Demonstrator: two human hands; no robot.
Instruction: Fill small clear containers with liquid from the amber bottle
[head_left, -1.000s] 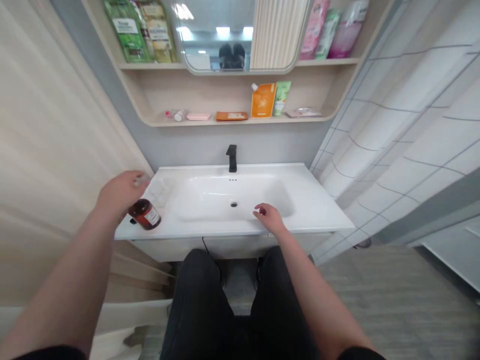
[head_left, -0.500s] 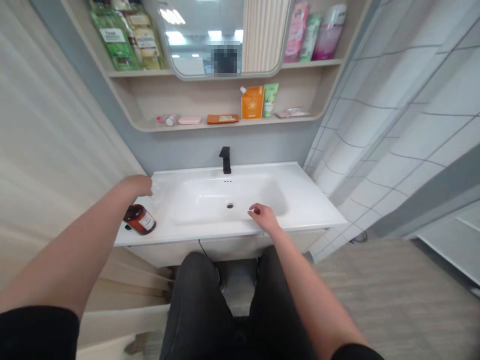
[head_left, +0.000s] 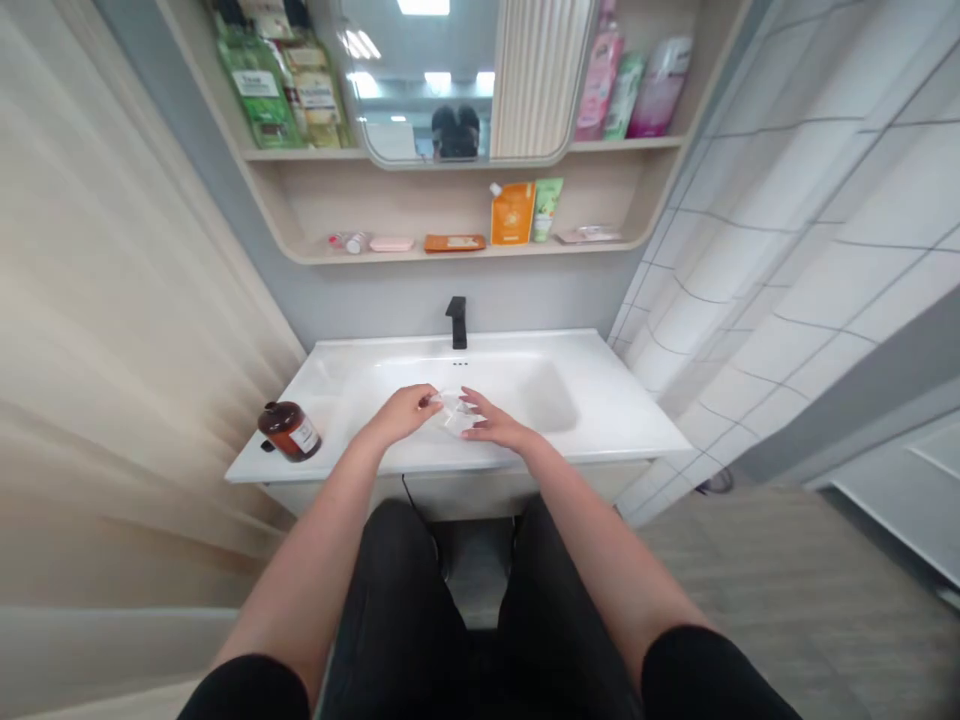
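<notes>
Both my hands meet over the front of the white sink basin (head_left: 525, 385). My left hand (head_left: 401, 413) pinches a small clear plastic item (head_left: 452, 412), possibly a cup or wrapper. My right hand (head_left: 491, 425) touches the same item from the right with its fingers partly stretched out. The item is see-through and hard to make out. A brown bottle with a white label (head_left: 289, 430) lies on the counter's left front corner, well away from both hands.
A black tap (head_left: 457, 321) stands behind the basin. Above, a wooden shelf (head_left: 465, 250) carries an orange pouch (head_left: 512, 212), a green tube and flat packets. A mirror and more bottles sit higher up. Tiled wall to the right.
My left hand left the counter's back left corner with the clear item and came to the middle of the basin. My right hand moved left and met it.
</notes>
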